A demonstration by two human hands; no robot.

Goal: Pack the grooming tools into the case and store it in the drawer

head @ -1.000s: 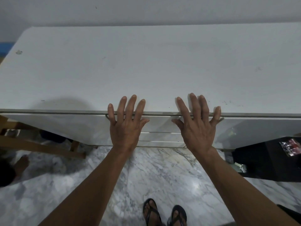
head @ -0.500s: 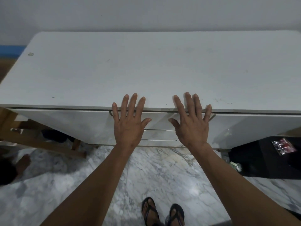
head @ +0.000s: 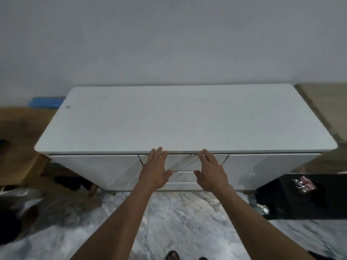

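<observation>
- My left hand (head: 155, 173) and right hand (head: 211, 173) lie flat, fingers straight, on the top drawer (head: 183, 162) below the cabinet's (head: 184, 119) front edge.
- I'd press evenly; case unseen.

White cabinet top (head: 187, 119) fills mid-frame, a small scuff mark (head: 68, 106) near its far left corner. Plain grey wall (head: 169, 38) behind. Blue flat object (head: 46, 102) against the wall at left, beside a wooden surface (head: 22, 126). Wooden legs (head: 92, 190) show under the cabinet's left end. Beige surface (head: 323, 102) at far right. Black low unit (head: 300, 196) lower right with a red-and-silver crinkled packet (head: 304, 184) lying on top; a shiny metal bit (head: 263, 209) just beside its left edge. Grey-veined marble floor (head: 178, 222) below. Dark blurred shapes (head: 11, 222) at lower left, unidentifiable. Black sandals (head: 172, 255) at the bottom edge.
</observation>
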